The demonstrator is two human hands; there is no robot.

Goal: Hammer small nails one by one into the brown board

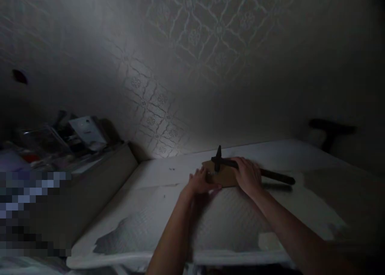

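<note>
In my right hand (248,174) is a dark hammer (276,176), gripped round its handle fairly close to the head. The handle's end sticks out to the right of my fist. A thin brown board (227,178) lies on the white tabletop, and the hammer's head stands just over its left part. My left hand (201,182) holds the board's left end, with the thumb along the near edge and fingers over the left side. A small pale spot shows between those fingers and the hammer head, too dim to name.
A dark drill-shaped tool (329,132) stands at the right rear. On the left, a grey box-like unit (99,191) carries a cluttered heap with a white box (87,130). Patterned wallpaper (192,34) rises behind the worn white table (156,211). The scene is dim.
</note>
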